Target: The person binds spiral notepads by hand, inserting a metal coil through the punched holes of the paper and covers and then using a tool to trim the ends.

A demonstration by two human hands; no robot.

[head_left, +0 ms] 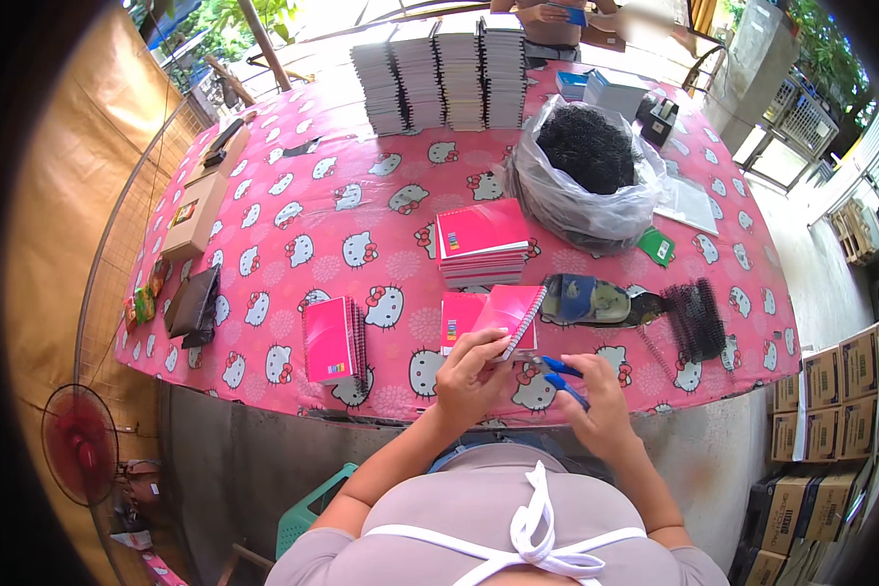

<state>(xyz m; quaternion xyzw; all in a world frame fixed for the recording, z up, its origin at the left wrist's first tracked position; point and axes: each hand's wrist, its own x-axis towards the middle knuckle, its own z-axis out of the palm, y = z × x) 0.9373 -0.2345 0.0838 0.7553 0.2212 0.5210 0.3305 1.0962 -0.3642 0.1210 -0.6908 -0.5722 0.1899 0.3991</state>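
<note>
My left hand [474,376] is closed on a pink-covered spiral notebook [514,311], tilted up with its coil edge facing right. In my right hand [601,405] are blue-handled pliers [563,381]; the jaws are close to the lower end of the coil, but whether they touch it I cannot tell. Under the raised notebook another pink cover [459,314] lies flat. Just beyond is a stack of pink notebooks [481,230]. Left of my hands, several coil-bound pink notebooks [330,342] are piled. Loose black coils [695,320] lie to the right.
A blue slipper [586,299] sits beyond my right hand. Farther off stand a plastic bag [537,186] of black coils and tall stacks of bound books [459,78]. Boxes [193,223] lie along the table's left edge. Another person [552,20] is at the far side.
</note>
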